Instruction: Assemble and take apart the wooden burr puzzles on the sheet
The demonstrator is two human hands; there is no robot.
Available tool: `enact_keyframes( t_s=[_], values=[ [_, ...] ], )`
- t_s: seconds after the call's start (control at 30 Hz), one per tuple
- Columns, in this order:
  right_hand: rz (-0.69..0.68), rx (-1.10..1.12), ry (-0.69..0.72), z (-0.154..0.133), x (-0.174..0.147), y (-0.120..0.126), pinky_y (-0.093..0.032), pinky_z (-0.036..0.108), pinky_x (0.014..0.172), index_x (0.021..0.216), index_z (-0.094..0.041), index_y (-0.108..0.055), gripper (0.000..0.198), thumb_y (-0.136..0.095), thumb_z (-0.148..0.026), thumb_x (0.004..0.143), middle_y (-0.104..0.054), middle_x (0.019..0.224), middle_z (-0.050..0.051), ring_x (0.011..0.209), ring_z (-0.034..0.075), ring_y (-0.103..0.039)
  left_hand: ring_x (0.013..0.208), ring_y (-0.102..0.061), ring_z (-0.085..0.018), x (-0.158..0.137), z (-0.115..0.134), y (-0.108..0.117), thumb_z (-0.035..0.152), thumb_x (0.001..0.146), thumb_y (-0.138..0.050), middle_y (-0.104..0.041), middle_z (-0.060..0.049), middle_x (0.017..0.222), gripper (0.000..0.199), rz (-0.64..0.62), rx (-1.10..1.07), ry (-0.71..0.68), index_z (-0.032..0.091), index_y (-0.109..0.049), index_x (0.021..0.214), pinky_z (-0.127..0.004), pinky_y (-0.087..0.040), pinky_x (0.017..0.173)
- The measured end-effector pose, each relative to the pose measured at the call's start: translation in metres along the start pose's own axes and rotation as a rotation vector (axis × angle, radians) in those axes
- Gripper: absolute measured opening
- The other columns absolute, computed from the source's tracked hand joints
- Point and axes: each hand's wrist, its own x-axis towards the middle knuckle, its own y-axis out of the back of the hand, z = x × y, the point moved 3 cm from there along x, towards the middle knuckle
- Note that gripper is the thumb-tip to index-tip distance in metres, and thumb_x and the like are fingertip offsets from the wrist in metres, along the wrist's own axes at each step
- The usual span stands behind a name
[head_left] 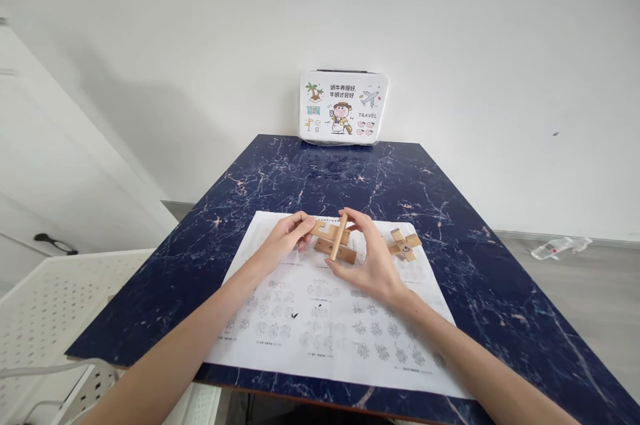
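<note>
My left hand (295,230) pinches the left end of a notched wooden puzzle piece (325,231). A straight wooden puzzle stick (339,238) is gripped at its two ends between the thumb and fingers of my right hand (373,258). The stick stands across the right end of the notched piece; whether the two interlock I cannot tell. Just below them another wooden piece (345,253) with a dark mark lies on the printed instruction sheet (280,278). To the right of my right hand rests a cross-shaped wooden puzzle (405,246).
The sheet lies on a dark blue marbled table (320,178). A white cartoon-printed case (345,108) leans against the wall at the back. White perforated shelving (60,291) with a cable stands at left. On the floor at right lies a clear plastic item (553,248).
</note>
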Motion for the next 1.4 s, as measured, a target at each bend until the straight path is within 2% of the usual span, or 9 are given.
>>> enact_keyframes(
  t_s=[0.27, 0.4, 0.53, 0.77, 0.9, 1.03, 1.13, 1.3, 1.4],
  values=[
    [-0.003, 0.002, 0.023, -0.002, 0.003, 0.001, -0.053, 0.057, 0.109, 0.147, -0.029, -0.043, 0.075, -0.076, -0.028, 0.08, -0.056, 0.144, 0.013, 0.124, 0.033, -0.061, 0.055, -0.043, -0.01, -0.002, 0.007, -0.002, 0.054, 0.095, -0.069, -0.049, 0.005, 0.065, 0.04, -0.025, -0.012, 0.006, 0.02, -0.053, 0.08, -0.024, -0.039, 0.055],
    [0.064, 0.025, -0.02, 0.006, 0.004, 0.013, -0.053, 0.057, 0.109, 0.148, -0.029, -0.04, 0.079, -0.078, -0.032, 0.079, -0.055, 0.144, 0.014, 0.125, 0.034, -0.06, 0.05, -0.032, -0.007, 0.004, 0.005, 0.023, 0.052, 0.088, -0.077, -0.035, 0.009, 0.061, 0.045, 0.166, -0.183, -0.031, 0.02, -0.048, 0.075, -0.021, -0.034, 0.049],
    [0.081, 0.042, -0.098, 0.02, 0.004, 0.017, -0.052, 0.056, 0.11, 0.154, -0.031, -0.037, 0.083, -0.08, -0.039, 0.083, -0.051, 0.149, 0.013, 0.126, 0.032, -0.06, 0.051, -0.033, -0.006, 0.007, 0.001, 0.038, 0.05, 0.087, -0.08, -0.04, 0.007, 0.067, 0.046, 0.262, -0.264, -0.084, 0.02, -0.047, 0.076, -0.02, -0.035, 0.05],
    [-0.026, -0.125, -0.203, 0.032, -0.004, 0.0, -0.058, 0.052, 0.096, 0.149, -0.027, -0.049, 0.073, -0.077, -0.053, 0.086, -0.056, 0.127, 0.013, 0.106, 0.029, -0.064, 0.054, -0.038, -0.009, -0.001, 0.007, 0.015, 0.052, 0.097, -0.068, -0.039, 0.006, 0.064, 0.04, 0.062, -0.024, -0.068, 0.02, -0.054, 0.077, -0.024, -0.035, 0.054],
    [-0.096, -0.154, -0.223, 0.03, -0.006, -0.004, -0.061, 0.043, 0.077, 0.116, -0.025, -0.062, 0.05, -0.079, -0.058, 0.082, -0.058, 0.112, 0.009, 0.09, 0.025, -0.065, 0.053, -0.039, -0.01, -0.006, 0.01, 0.006, 0.053, 0.095, -0.068, -0.049, 0.003, 0.066, 0.041, -0.049, 0.151, -0.061, 0.019, -0.056, 0.076, -0.024, -0.029, 0.051],
    [-0.072, -0.086, -0.278, 0.029, -0.004, -0.002, -0.052, 0.036, 0.063, 0.096, -0.025, -0.056, 0.038, -0.072, -0.059, 0.09, -0.062, 0.083, 0.002, 0.069, 0.021, -0.059, 0.053, -0.039, -0.01, -0.006, 0.006, 0.002, 0.051, 0.095, -0.068, -0.052, 0.001, 0.065, 0.04, -0.134, 0.254, -0.09, 0.018, -0.061, 0.075, -0.025, -0.028, 0.052],
    [-0.036, 0.043, -0.366, 0.034, -0.002, -0.001, -0.046, 0.033, 0.058, 0.095, -0.025, -0.057, 0.034, -0.06, -0.058, 0.099, -0.059, 0.07, -0.001, 0.061, 0.019, -0.054, 0.053, -0.042, -0.01, -0.006, 0.003, 0.001, 0.051, 0.095, -0.068, -0.052, 0.002, 0.064, 0.039, -0.205, 0.227, -0.052, 0.018, -0.061, 0.075, -0.024, -0.03, 0.052],
    [0.026, 0.245, -0.459, 0.043, -0.003, -0.002, -0.049, 0.033, 0.057, 0.109, -0.023, -0.06, 0.038, -0.056, -0.06, 0.1, -0.062, 0.073, -0.001, 0.06, 0.02, -0.058, 0.055, -0.055, -0.013, -0.009, 0.003, -0.002, 0.051, 0.095, -0.068, -0.06, 0.0, 0.064, 0.034, -0.302, 0.225, -0.003, 0.019, -0.063, 0.085, -0.025, -0.038, 0.053],
    [0.061, 0.312, -0.471, 0.046, -0.004, -0.002, -0.058, 0.039, 0.07, 0.123, -0.022, -0.055, 0.041, -0.056, -0.057, 0.101, -0.07, 0.079, 0.002, 0.068, 0.023, -0.067, 0.057, -0.061, -0.015, -0.01, 0.001, -0.003, 0.049, 0.096, -0.067, -0.066, -0.002, 0.066, 0.032, -0.294, 0.311, -0.026, 0.019, -0.062, 0.085, -0.026, -0.041, 0.056]
  ],
)
